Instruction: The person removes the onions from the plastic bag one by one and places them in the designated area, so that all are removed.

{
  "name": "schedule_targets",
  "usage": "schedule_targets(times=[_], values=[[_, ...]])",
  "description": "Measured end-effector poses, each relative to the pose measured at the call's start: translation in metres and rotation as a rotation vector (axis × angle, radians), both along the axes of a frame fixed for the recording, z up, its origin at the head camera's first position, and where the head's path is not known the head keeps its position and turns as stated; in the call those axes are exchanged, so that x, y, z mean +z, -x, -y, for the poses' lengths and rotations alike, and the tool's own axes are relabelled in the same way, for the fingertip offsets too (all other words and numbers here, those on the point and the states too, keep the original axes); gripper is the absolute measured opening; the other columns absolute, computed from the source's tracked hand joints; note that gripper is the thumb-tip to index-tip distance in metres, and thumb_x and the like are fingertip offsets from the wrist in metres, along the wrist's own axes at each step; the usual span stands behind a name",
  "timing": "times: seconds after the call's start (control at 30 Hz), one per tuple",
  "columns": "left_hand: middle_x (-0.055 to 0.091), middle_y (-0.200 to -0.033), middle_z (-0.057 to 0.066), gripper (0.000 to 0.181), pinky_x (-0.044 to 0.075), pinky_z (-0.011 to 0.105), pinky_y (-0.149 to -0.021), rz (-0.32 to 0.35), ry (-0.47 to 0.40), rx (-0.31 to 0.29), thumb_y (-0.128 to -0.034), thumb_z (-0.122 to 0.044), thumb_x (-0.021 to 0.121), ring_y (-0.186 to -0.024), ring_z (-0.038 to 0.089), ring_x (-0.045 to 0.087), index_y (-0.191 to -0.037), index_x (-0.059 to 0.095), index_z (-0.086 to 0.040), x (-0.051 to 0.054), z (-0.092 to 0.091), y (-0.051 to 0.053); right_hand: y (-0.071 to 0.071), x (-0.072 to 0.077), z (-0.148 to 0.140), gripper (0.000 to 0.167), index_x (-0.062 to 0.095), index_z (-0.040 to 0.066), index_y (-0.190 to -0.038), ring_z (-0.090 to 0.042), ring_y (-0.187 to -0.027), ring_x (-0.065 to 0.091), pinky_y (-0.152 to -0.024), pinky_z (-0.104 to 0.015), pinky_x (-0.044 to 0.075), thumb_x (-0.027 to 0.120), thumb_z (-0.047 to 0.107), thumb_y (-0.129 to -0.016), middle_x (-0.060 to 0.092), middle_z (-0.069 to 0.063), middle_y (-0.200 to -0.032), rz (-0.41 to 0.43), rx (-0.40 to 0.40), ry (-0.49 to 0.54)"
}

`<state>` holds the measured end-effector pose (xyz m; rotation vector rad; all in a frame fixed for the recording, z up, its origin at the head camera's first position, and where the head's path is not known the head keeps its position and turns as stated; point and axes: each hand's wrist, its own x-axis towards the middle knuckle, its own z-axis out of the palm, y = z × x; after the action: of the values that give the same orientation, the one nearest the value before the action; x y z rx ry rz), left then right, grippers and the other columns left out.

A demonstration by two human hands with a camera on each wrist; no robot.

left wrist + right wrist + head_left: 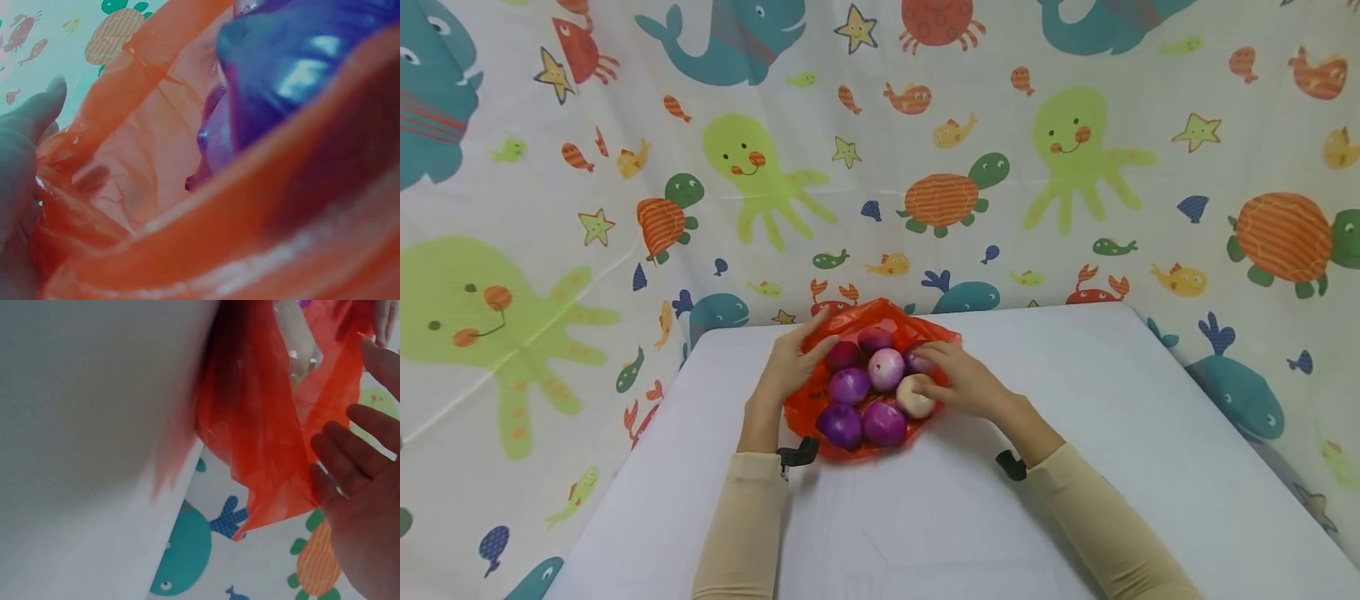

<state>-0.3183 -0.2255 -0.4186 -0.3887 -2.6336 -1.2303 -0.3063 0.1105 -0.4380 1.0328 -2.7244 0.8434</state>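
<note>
Several purple onions [848, 387] and one pale onion [915, 396] lie together in a spread red plastic bag [805, 408] on the table. My left hand [790, 362] is at the bag's left edge, fingers apart. In the left wrist view, the left hand [22, 156] touches the crumpled bag film [119, 106], and part of a finger shows dimly through it. My right hand [962, 379] reaches over the bag's right side, fingertips near the pale onion. The right wrist view has the right hand [362, 456] with spread, slightly bent fingers beside the bag wall [250, 419].
A white cloth covers the table [955, 517]. Behind and around it hangs a curtain [865, 100] printed with sea animals. Each wrist carries a small black device [1011, 465].
</note>
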Motion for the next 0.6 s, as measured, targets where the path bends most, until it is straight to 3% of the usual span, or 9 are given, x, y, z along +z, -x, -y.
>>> schedule_targets(times=[0.1,0.37,0.6], values=[[0.050,-0.160,0.008,0.061,0.042,0.063,-0.117,0.003,0.000,0.005,-0.0997,-0.055,0.063,-0.149,0.037,0.045,-0.156,0.040,-0.051,-0.001,-0.002,0.000,0.001,-0.004,0.001,0.064,0.059,0.008,-0.147,-0.033,-0.144,0.048,-0.120,-0.056,0.041,0.076,0.040,-0.094,0.059,-0.010,-0.150,-0.021,0.023,-0.050],[0.057,-0.153,0.012,0.054,0.042,0.060,-0.117,-0.065,0.041,0.022,-0.1049,-0.041,0.061,-0.144,0.037,0.051,-0.157,0.049,-0.031,-0.003,-0.002,0.003,0.003,-0.018,0.007,0.062,0.065,0.009,-0.141,-0.034,-0.139,0.053,-0.121,-0.057,0.038,0.078,0.044,-0.091,0.062,-0.011,-0.146,-0.082,0.039,-0.214],[0.062,-0.147,0.013,0.047,0.044,0.058,-0.116,-0.113,0.053,0.032,-0.1073,-0.036,0.057,-0.140,0.036,0.056,-0.153,0.054,-0.025,-0.005,-0.002,0.005,-0.001,-0.023,0.011,0.059,0.064,0.013,-0.139,-0.033,-0.134,0.054,-0.122,-0.060,0.033,0.082,0.037,-0.088,0.063,-0.009,-0.140,-0.090,0.042,-0.238]])
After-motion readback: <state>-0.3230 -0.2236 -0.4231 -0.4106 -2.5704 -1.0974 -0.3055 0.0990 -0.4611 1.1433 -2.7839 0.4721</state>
